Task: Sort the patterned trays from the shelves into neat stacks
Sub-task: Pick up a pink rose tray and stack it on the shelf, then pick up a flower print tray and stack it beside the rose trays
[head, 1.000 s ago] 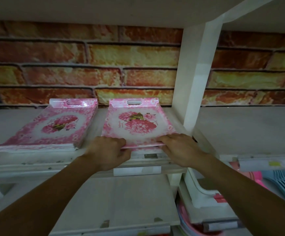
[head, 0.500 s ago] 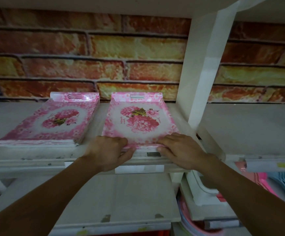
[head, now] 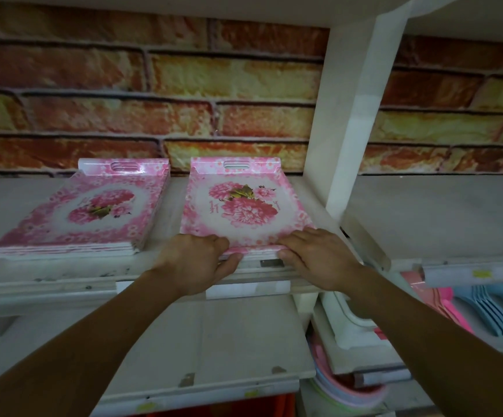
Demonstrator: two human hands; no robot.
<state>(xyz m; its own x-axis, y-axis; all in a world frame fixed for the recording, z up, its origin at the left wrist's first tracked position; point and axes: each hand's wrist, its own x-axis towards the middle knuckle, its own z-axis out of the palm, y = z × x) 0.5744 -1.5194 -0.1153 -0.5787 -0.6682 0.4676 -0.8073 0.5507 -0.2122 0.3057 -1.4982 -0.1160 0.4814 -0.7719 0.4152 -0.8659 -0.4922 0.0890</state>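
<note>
Left hand: your left hand (head: 197,263) is curled over the near left corner of the glossy pink floral plastic tray stack (head: 245,210), fingers on the rim, thumb tucked under the edge.
Right hand: your right hand (head: 316,257) grips the near right corner the same way, likely to square the edges.
Tray position: it lies flat on the worn white wooden shelf (head: 63,270), handle slot toward the red brick-pattern wall (head: 154,94).
Neighbour: a second pink flowered tray pile (head: 93,212) sits just beside, layered edges showing.
Texture: smooth and shiny, probably slippery.
</note>
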